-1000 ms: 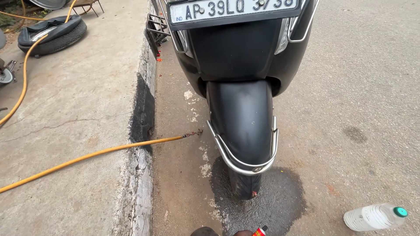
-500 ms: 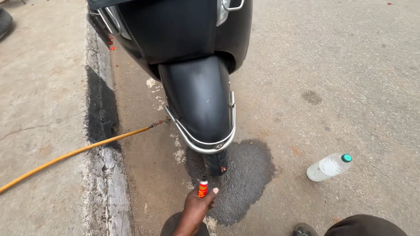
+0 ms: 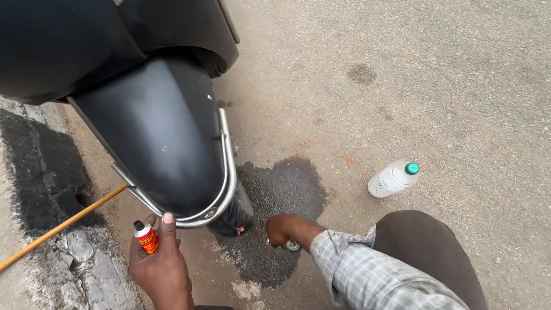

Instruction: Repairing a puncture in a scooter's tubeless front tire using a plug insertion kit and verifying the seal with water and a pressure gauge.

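My left hand (image 3: 160, 261) grips a small red tube with a black cap (image 3: 146, 236), held upright just below the chrome guard (image 3: 227, 166) of a black scooter's front mudguard (image 3: 158, 132). My right hand (image 3: 285, 228) reaches down to the wet ground beside the front tyre (image 3: 235, 215), its fingers closed on a small round metal object (image 3: 293, 245). A checked sleeve (image 3: 367, 275) covers my right forearm, and my knee in dark trousers (image 3: 427, 252) is beside it.
A clear plastic bottle with a green cap (image 3: 394, 177) lies on the road to the right. A yellow hose (image 3: 57, 228) runs in from the left over a broken kerb (image 3: 74, 252). A dark wet patch (image 3: 281, 198) spreads under the tyre.
The view has dropped closer to the wheel. My left hand with the red tube came up beside the mudguard, and my right hand has come into view, reaching to the ground by the tyre.
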